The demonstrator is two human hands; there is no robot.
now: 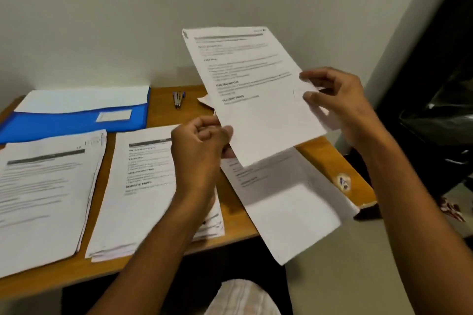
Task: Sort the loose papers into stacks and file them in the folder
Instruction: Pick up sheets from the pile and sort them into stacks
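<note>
I hold a printed sheet [252, 89] up above the right part of the wooden table [163, 107]. My left hand [202, 143] grips its lower left edge with curled fingers. My right hand [332, 100] pinches its right edge between thumb and fingers. Under it lies another sheet [289, 202], hanging over the table's front right corner. Two paper stacks rest on the table: one at the left [43, 192], one in the middle [143, 186]. A blue folder [76, 120] lies open at the back left with white paper inside.
A stapler [178, 99] lies at the back of the table by the wall. A round sticker [343, 181] marks the table's right edge. A dark bag [440, 123] stands on the floor at the right. My knee [243, 299] shows below the table.
</note>
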